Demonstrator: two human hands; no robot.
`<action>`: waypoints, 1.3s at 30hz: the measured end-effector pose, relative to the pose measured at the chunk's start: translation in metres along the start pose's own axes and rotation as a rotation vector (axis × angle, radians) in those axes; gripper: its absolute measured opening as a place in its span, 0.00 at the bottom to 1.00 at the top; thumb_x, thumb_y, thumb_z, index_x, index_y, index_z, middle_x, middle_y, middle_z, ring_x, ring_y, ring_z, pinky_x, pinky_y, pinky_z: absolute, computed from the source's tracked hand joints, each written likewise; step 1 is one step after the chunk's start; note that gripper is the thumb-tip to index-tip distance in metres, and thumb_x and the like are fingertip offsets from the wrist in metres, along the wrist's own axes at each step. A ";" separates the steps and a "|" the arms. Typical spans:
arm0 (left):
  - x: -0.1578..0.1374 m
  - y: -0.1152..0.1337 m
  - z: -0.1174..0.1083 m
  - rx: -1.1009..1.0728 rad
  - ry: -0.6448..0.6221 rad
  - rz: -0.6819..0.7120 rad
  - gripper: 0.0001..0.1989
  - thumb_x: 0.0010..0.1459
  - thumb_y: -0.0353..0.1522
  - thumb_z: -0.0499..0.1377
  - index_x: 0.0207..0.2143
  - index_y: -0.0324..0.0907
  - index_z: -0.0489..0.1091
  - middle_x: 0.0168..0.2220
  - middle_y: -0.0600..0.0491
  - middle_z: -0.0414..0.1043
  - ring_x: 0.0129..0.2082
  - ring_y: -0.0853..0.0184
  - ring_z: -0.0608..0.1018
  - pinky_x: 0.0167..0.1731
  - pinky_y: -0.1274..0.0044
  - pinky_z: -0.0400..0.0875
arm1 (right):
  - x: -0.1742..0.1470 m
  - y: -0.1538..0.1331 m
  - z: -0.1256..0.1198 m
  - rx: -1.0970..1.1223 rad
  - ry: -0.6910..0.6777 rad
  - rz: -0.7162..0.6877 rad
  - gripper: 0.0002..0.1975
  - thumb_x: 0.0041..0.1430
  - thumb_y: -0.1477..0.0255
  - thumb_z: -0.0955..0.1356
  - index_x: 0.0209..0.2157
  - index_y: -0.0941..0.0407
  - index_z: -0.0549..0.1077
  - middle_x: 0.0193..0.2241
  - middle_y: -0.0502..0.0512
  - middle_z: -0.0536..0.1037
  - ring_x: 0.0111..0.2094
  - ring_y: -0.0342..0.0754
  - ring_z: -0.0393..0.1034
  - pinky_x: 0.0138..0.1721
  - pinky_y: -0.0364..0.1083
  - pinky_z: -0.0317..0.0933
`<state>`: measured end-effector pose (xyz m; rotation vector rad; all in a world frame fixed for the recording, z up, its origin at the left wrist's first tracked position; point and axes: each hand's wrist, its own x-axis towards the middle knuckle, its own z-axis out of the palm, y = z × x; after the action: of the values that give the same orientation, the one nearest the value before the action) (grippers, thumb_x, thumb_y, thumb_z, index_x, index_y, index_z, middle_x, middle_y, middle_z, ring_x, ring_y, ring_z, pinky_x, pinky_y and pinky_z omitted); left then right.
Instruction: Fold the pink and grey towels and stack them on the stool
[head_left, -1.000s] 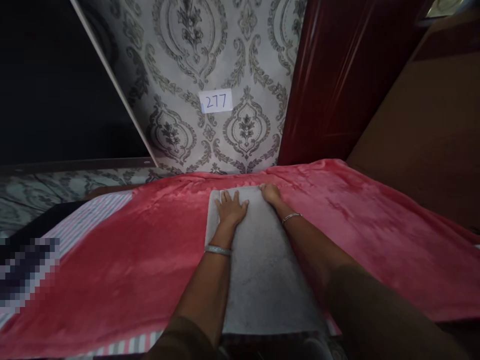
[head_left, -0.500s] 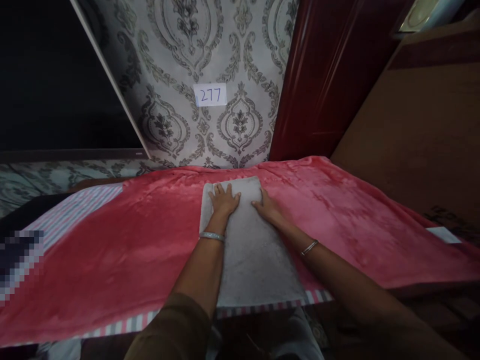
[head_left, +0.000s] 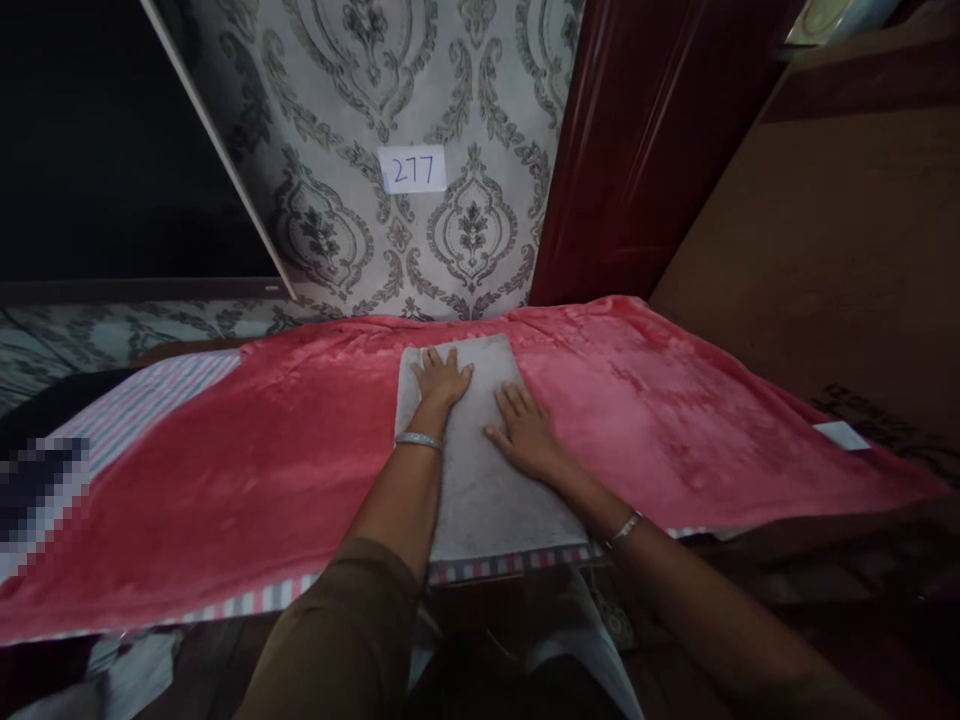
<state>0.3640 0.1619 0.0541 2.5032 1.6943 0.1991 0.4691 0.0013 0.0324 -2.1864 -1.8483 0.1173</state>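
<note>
A grey plush cloth [head_left: 480,500], flat and long, lies across the red fleece blanket [head_left: 285,470], its near end reaching the striped edge. My left hand [head_left: 441,380] rests flat near the cloth's far left corner, fingers spread. On the right side of the cloth lies my right hand [head_left: 527,432], palm down with fingers stretched and thumb apart. Neither hand grips anything. Both wrists wear bracelets.
A striped sheet [head_left: 169,390] shows under the blanket at the left. Behind stand a patterned wall with a paper marked 277 [head_left: 412,169], a dark screen [head_left: 127,150] and a dark red panel [head_left: 652,150]. A white card [head_left: 842,435] lies at the right.
My right hand has moved from the cloth's right edge onto its surface, nearer to me, and its fingers now lie flat. My left hand stays in place on the cloth. The view has tilted slightly.
</note>
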 end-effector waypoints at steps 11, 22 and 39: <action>-0.012 -0.009 -0.022 0.019 -0.126 0.067 0.34 0.68 0.49 0.41 0.72 0.46 0.48 0.74 0.44 0.39 0.74 0.52 0.44 0.68 0.53 0.41 | -0.008 0.000 0.007 0.003 0.002 0.011 0.37 0.70 0.51 0.55 0.72 0.57 0.50 0.73 0.61 0.46 0.72 0.60 0.37 0.67 0.62 0.44; -0.145 -0.091 -0.008 0.024 -0.098 0.490 0.32 0.70 0.46 0.46 0.72 0.51 0.46 0.75 0.51 0.37 0.74 0.58 0.43 0.69 0.58 0.43 | -0.008 0.003 0.013 0.020 0.015 0.008 0.38 0.69 0.53 0.56 0.72 0.59 0.49 0.73 0.62 0.46 0.72 0.62 0.37 0.67 0.64 0.44; -0.188 -0.144 -0.007 -0.060 0.012 0.639 0.29 0.67 0.24 0.45 0.65 0.53 0.63 0.73 0.56 0.48 0.73 0.63 0.51 0.68 0.63 0.55 | -0.083 0.071 0.010 0.472 0.085 -0.156 0.30 0.69 0.63 0.55 0.70 0.53 0.57 0.71 0.51 0.54 0.71 0.49 0.47 0.71 0.55 0.42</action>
<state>0.1621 0.0410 0.0283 2.9058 0.8176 0.3071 0.5200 -0.0885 -0.0051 -1.6974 -1.7225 0.3800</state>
